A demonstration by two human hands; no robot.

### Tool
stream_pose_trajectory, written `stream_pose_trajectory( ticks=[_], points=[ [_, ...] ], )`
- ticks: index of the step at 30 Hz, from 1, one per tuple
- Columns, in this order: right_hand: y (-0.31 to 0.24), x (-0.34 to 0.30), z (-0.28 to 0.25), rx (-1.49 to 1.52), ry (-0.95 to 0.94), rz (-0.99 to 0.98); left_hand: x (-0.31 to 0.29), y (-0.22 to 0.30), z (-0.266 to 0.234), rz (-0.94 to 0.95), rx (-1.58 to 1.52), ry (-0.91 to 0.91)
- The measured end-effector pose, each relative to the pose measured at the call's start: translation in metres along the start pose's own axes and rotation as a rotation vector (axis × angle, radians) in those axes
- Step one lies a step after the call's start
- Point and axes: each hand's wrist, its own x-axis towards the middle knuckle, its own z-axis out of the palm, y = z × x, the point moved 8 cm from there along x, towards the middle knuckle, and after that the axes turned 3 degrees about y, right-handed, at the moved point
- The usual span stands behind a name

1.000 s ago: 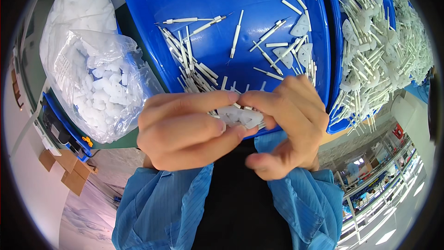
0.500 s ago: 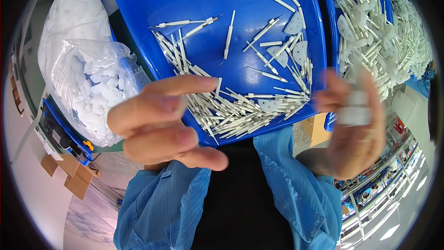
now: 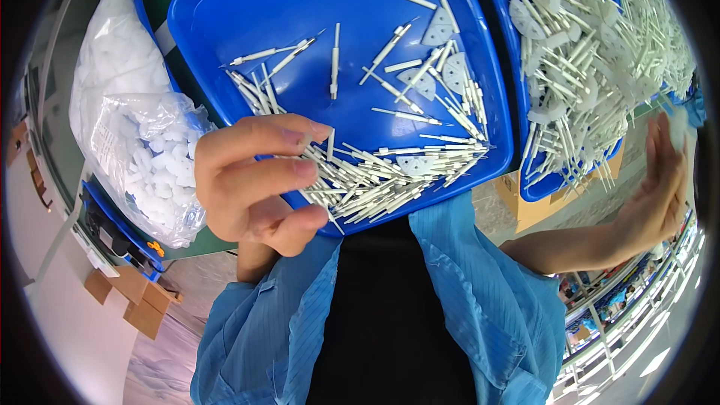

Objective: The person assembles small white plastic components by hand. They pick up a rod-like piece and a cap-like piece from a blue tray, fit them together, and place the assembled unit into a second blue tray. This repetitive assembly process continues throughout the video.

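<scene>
Slim white rods (image 3: 386,184) lie loose in the middle blue tray (image 3: 277,22), many likely still undone; those heaped with fan-shaped plates (image 3: 527,19) in the right blue tray (image 3: 535,190) look done. I see the left hand (image 3: 244,180) with fingers parted, pinching nothing; whether the blurred right hand (image 3: 661,184) grips anything, I cannot tell.

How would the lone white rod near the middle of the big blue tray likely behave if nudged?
The rod would probably roll sideways, being slim and round-looking. It seems stiff, lying straight without sagging. It may be light, given how thin it looks.
</scene>
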Motion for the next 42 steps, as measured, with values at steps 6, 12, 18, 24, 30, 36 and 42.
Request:
stream_pose_trajectory(
  ticks=[6,12,18,24,30,36,42],
  points=[
    [-0.022,-0.010,0.052,-0.766,-0.334,-0.442,0.014,-0.014,0.025,-0.227,0.240,-0.038],
    [-0.049,-0.053,0.046,-0.228,-0.102,-0.283,0.039,-0.045,0.074,-0.489,0.250,-0.195],
    [-0.027,-0.113,0.126,-0.220,-0.736,-0.033,0.047,-0.066,0.103,-0.340,0.785,-0.394],
    [-0.005,-0.132,0.163,-0.447,-0.584,-0.109,0.041,-0.073,0.110,-0.421,0.695,-0.456],
    [0.002,-0.128,0.179,-0.285,-0.622,-0.061,0.040,-0.073,0.095,-0.523,0.582,-0.470],
    [-0.003,-0.131,0.178,-0.120,-0.650,-0.094,0.039,-0.047,0.059,-0.502,0.318,-0.166],
    [-0.030,-0.092,0.096,-0.198,-0.071,0.080,0.011,-0.031,0.017,-0.291,0.372,0.052]
  ],
)
